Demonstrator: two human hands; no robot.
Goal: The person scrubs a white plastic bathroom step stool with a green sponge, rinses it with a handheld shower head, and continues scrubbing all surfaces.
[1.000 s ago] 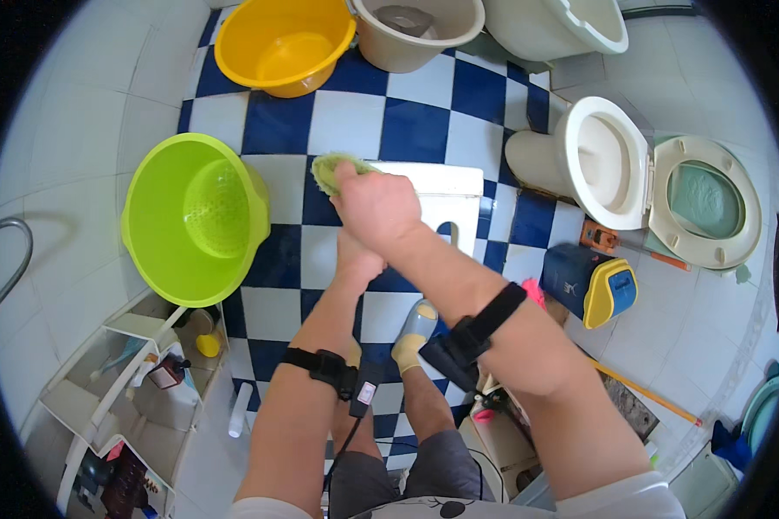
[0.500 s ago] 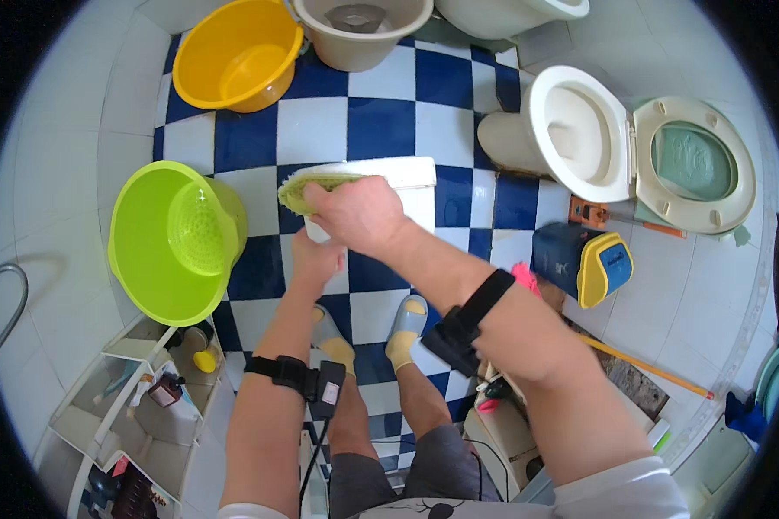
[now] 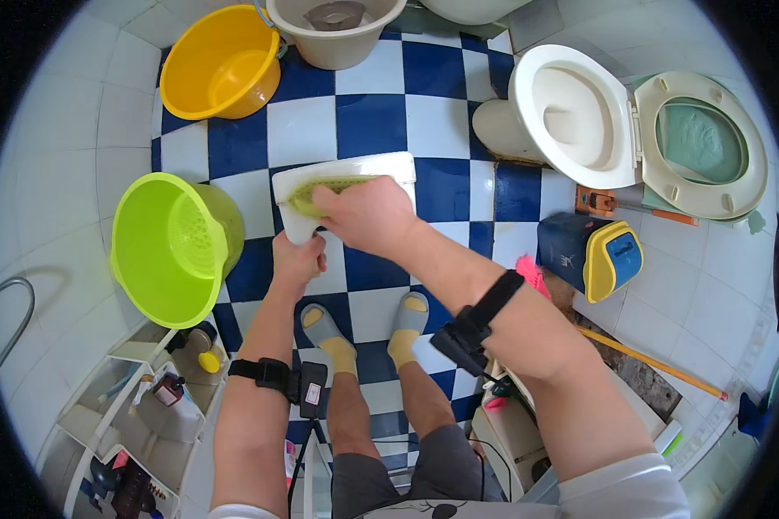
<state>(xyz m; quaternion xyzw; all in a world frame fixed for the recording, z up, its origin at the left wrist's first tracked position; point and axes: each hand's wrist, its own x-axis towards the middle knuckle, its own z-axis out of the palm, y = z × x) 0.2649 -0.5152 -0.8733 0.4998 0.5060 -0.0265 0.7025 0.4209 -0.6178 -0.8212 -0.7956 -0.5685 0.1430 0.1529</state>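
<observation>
My right hand (image 3: 370, 214) is closed round a green scrubbing brush (image 3: 307, 195). Its bristles face the surface of a white, flat, rimmed piece (image 3: 346, 169), whose exact kind I cannot make out. Part of that piece is hidden behind my right hand. My left hand (image 3: 299, 262) grips the white piece at its narrow near-left end, fingers wrapped round it. Both hands are held out in front of me, above the blue and white checkered floor (image 3: 370, 125).
A lime green basin (image 3: 134, 251) stands left, with a yellow bucket (image 3: 177, 82) and a beige bucket (image 3: 333, 52) beyond. On the right are a toilet (image 3: 528, 95) and a blue and yellow bin (image 3: 571, 251). A shelf unit (image 3: 160, 415) is near left.
The brush has moved off the white piece's left edge, inward over its surface. The white piece now shows more of its top and sits slightly further left in view.
</observation>
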